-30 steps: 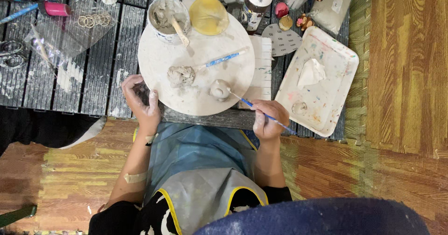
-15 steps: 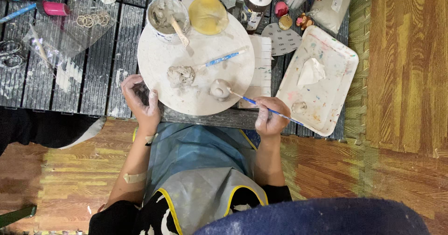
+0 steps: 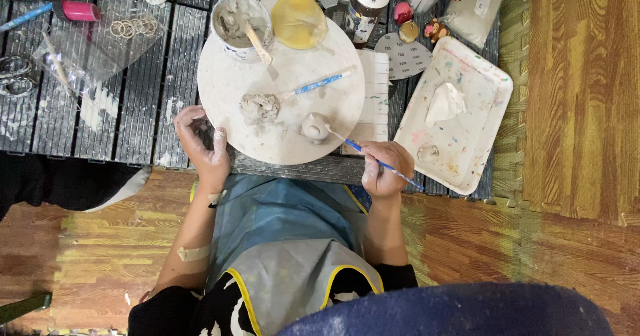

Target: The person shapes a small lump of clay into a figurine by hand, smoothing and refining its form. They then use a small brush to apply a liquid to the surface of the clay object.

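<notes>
My right hand (image 3: 383,168) grips a thin blue-handled brush (image 3: 373,157) whose tip touches a small grey clay piece (image 3: 315,127) on the round white board (image 3: 293,106). My left hand (image 3: 203,143) rests at the board's left edge, fingers curled, clay-smeared, holding nothing that I can see. A larger lump of clay (image 3: 259,108) lies near the board's middle with a second blue tool (image 3: 320,83) beside it. A cup of grey slip (image 3: 240,17) with a wooden stick stands at the board's far edge, next to a yellow dish (image 3: 299,20).
A white paint-stained tray (image 3: 467,139) with crumpled tissue sits to the right. A bottle (image 3: 365,3), small figurines, plastic bags, rings and tools crowd the dark slatted table (image 3: 100,123). Wooden floor lies below and to the right.
My right hand has shifted slightly and the brush tip has come onto the small clay piece. My left hand stays at the board's edge.
</notes>
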